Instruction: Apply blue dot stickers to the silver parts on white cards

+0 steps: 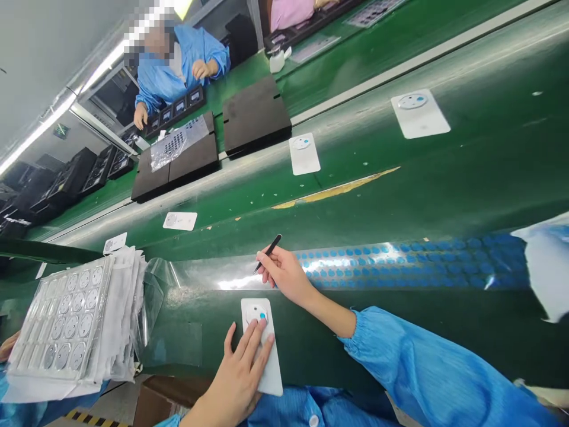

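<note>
Green conveyor belt (444, 178) runs across the head view, with a raised green ledge along the near side.

Head view: left hand (240, 373) lies flat on a white card (271, 370) at the near edge of the ledge, fingers spread apart, fingertips at the card's round disc (255, 313), which carries a blue dot. Right hand (284, 274) is closed on black tweezers (268, 252), pinched between thumb and fingers, tip pointing down-left over a clear film strip (400, 261) covered in rows of blue dots. A tray stack (66, 323) of round discs sits at far left, well apart from both hands. 4 more white cards (420, 112) lie spaced out along the belt. Black trays (255, 115) stand beyond the belt. A person in a blue smock (173, 65) works on the far side.
</note>
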Demonstrator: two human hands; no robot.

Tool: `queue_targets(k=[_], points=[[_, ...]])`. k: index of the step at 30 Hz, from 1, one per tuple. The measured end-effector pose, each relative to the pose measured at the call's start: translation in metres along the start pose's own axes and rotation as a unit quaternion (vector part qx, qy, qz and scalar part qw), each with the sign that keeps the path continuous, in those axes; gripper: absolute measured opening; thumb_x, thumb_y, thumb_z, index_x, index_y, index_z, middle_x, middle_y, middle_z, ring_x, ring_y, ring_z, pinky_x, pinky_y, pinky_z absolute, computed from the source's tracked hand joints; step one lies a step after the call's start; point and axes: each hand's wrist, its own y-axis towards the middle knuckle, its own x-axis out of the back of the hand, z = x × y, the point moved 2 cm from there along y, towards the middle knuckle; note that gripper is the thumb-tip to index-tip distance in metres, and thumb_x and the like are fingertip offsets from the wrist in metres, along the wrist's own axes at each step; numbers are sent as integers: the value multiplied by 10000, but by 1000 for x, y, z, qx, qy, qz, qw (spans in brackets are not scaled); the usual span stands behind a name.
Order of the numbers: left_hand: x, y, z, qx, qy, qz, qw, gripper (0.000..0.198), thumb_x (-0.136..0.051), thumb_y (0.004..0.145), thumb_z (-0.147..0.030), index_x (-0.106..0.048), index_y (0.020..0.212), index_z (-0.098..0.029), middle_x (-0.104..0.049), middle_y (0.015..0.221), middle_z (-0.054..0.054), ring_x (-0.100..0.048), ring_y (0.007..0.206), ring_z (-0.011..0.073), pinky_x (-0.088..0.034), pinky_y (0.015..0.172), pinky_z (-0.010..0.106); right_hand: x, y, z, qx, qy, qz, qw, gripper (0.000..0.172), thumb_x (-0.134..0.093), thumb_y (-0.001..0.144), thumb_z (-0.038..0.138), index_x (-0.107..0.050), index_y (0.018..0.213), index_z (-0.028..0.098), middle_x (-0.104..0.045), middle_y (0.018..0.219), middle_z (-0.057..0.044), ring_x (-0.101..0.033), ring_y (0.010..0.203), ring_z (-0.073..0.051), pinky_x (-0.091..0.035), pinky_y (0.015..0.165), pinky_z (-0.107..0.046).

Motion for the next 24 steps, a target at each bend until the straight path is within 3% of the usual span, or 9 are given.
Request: queue_targets(k=[3, 6, 9, 12, 15, 18, 21, 24], points=[[7, -15, 4, -76, -7, -43, 996, 728, -471, 984, -260, -247, 1660, -109, -361, 1649, 162, -255, 1593, 294, -220, 1283, 568, 2, -4, 12, 33, 21, -41, 998, 477, -692, 883, 648, -634, 890, 174, -653, 629, -5, -577, 453, -117, -431, 370, -209], [25, -14, 24, -110, -39, -127, 985, 584, -413, 1025, -235, -404, 1600, -134, -491, 1583, 143, -299, 1577, 281, -290, 1270, 547, 13, -4, 29, 88, 38, -118, 988, 468, -735, 862, 635, -663, 897, 173, -661, 626, -16, -574, 457, -119, -447, 390, -219], [48, 16, 61, -74, -49, -218, 972, 486, -428, 1041, -267, -543, 1512, -228, -522, 1569, 115, -293, 1577, 305, -423, 1191, 539, 31, 2, 42, 134, 36, -191, 972, 458, -767, 843, 622, -676, 891, 176, -666, 627, -24, -579, 465, -123, -457, 404, -227], [70, 74, 111, 23, -16, -249, 968, 568, -380, 986, -97, -564, 1500, -255, -494, 1596, 89, -337, 1561, 242, -465, 1177, 472, 45, 9, 44, 140, 20, -220, 965, 462, -776, 832, 628, -679, 880, 178, -664, 623, -28, -565, 455, -122, -458, 407, -237], [91, 138, 162, 109, -18, -247, 963, 759, -288, 891, 36, -504, 1552, -266, -437, 1640, 39, -317, 1566, 196, -402, 1240, 438, 52, 15, 40, 125, 16, -229, 965, 484, -791, 800, 649, -683, 872, 183, -662, 626, -31, -552, 448, -127, -454, 399, -249], [104, 185, 204, 147, -26, -219, 964, 732, -264, 935, 21, -429, 1602, -231, -351, 1688, 49, -238, 1593, 197, -289, 1295, 416, 52, 16, 37, 113, 8, -225, 968, 516, -808, 759, 677, -691, 857, 184, -663, 618, -40, -547, 442, -139, -453, 389, -264], [104, 208, 230, 153, -34, -174, 972, 578, -376, 1049, -177, -387, 1622, -247, -324, 1700, 70, -225, 1596, 242, -196, 1309, 467, 50, 15, 36, 114, -11, -210, 971, 533, -804, 746, 699, -696, 847, 187, -664, 611, -46, -552, 441, -151, -460, 385, -277], [97, 212, 243, 172, -54, -116, 977, 614, -571, 1012, -499, -432, 1588, -340, -349, 1689, 61, -231, 1587, 326, -173, 1283, 563, 47, 14, 35, 113, -24, -196, 974, 523, -793, 763, 694, -698, 849, 187, -668, 612, -52, -548, 431, -153, -467, 386, -284]])
